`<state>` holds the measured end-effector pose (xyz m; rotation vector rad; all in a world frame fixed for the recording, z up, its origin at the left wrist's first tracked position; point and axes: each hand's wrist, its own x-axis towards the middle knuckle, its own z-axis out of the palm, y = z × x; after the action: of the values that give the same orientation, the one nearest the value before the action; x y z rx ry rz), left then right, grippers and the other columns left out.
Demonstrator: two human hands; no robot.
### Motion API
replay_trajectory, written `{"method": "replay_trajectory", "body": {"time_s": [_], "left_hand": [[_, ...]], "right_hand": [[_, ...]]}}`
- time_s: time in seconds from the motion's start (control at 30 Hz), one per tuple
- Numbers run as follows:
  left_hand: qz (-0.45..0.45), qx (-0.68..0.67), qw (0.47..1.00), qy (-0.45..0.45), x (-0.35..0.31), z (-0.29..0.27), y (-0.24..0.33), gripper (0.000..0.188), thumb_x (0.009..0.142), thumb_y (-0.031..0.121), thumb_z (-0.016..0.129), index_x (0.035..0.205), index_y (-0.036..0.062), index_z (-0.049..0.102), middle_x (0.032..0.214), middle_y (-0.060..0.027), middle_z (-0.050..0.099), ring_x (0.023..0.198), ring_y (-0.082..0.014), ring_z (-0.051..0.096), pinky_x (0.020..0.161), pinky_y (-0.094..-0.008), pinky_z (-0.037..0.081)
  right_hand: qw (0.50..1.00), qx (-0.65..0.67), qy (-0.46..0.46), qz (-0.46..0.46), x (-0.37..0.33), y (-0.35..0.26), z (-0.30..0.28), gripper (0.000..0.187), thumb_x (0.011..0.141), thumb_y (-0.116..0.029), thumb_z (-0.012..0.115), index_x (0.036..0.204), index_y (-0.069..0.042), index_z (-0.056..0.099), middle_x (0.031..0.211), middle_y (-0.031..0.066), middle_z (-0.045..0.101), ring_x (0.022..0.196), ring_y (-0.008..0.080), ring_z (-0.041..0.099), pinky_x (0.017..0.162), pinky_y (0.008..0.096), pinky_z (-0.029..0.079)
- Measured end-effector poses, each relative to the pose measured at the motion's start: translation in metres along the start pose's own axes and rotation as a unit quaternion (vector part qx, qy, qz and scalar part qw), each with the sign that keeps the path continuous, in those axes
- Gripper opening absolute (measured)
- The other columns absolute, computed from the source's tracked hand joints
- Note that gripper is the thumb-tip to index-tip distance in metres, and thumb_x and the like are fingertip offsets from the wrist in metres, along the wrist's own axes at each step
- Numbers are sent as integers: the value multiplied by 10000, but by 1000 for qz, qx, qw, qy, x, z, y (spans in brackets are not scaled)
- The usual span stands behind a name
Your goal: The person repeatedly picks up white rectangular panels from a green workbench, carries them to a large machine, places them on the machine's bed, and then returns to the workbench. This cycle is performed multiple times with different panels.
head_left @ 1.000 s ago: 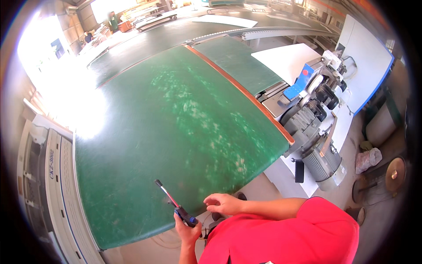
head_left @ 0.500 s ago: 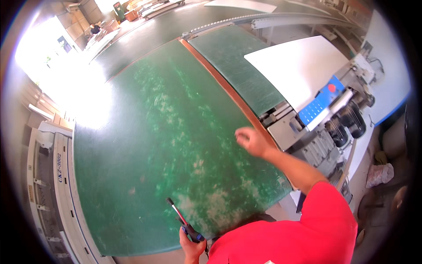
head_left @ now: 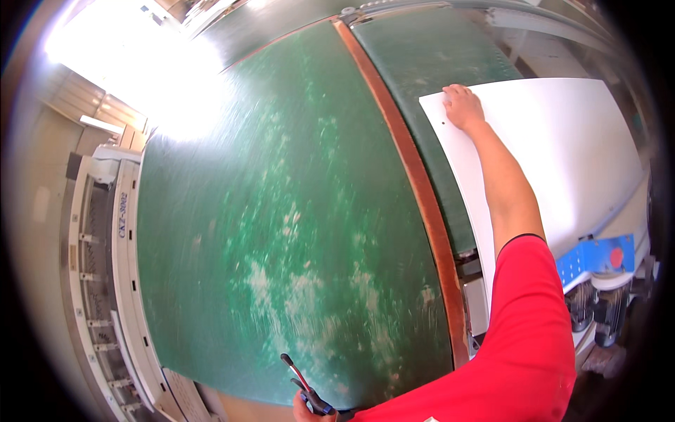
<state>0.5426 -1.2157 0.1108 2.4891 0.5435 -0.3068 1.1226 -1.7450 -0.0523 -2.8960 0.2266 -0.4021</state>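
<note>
Head view: left of the brown strip (head_left: 411,165), the left hand (head_left: 308,415) clamps a nozzled tool (head_left: 322,404); right of it, the right hand (head_left: 464,107) touches a white panel (head_left: 583,151) (whether pinched, I cannot tell), forearm (head_left: 510,190) across it, a blue bracket (head_left: 594,262) farther right.

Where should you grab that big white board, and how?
Probably by the far left corner of the white board, coming from the left, across the green table. It's wide and flat with no handle showing, so an edge seems easiest to grip. The right hand is near that corner, away from the blue machine part.
</note>
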Motion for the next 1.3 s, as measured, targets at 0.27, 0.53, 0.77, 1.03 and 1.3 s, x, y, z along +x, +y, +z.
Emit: {"method": "replay_trajectory", "body": {"time_s": [0.27, 0.53, 0.77, 1.03, 1.3], "left_hand": [[-274, -297, 915, 22, -49, 48, 5, 680, 630, 146, 768, 1238, 24, 488, 1021, -124, 574, 904, -234, 561, 785, -396, 486], [83, -26, 989, 120, 3, 36, 51, 672, 606, 151, 781, 1215, 7, 536, 959, -136, 613, 828, -308, 609, 791, -410, 490], [71, -126, 978, 148, -5, 24, 37, 707, 606, 75, 719, 1270, 6, 484, 968, -162, 607, 898, -377, 585, 811, -440, 466], [97, -259, 923, 266, -81, 16, -100, 657, 621, 40, 697, 1237, -14, 473, 875, -193, 595, 764, -396, 590, 663, -429, 481], [-10, -297, 901, 315, -177, -56, -260, 626, 660, 129, 722, 1235, 25, 498, 1016, -190, 604, 909, -386, 587, 789, -421, 495]], "right_hand": [[989, 110, -25, -101, -7, -35, 10, 149, 843, -196, 586, 923, -79, 635, 997, 102, 611, 1021, 294, 553, 949, 442, 408], [935, 182, 43, -302, 43, -82, 28, 407, 813, -66, 570, 1218, -46, 531, 1256, 163, 523, 1224, 340, 446, 1066, 438, 321], [968, 2, -19, -249, 15, -94, 63, 525, 958, -201, 485, 1435, -17, 367, 1480, 207, 352, 1378, 353, 317, 1151, 435, 235], [962, -57, -61, -261, -207, -172, -17, 510, 1009, -298, 396, 1440, -26, 375, 1492, 234, 320, 1384, 362, 303, 1138, 440, 240], [978, 25, -80, -191, -397, -148, -8, 539, 986, -263, 466, 1438, 11, 358, 1492, 262, 307, 1398, 369, 276, 1158, 436, 206]]}}
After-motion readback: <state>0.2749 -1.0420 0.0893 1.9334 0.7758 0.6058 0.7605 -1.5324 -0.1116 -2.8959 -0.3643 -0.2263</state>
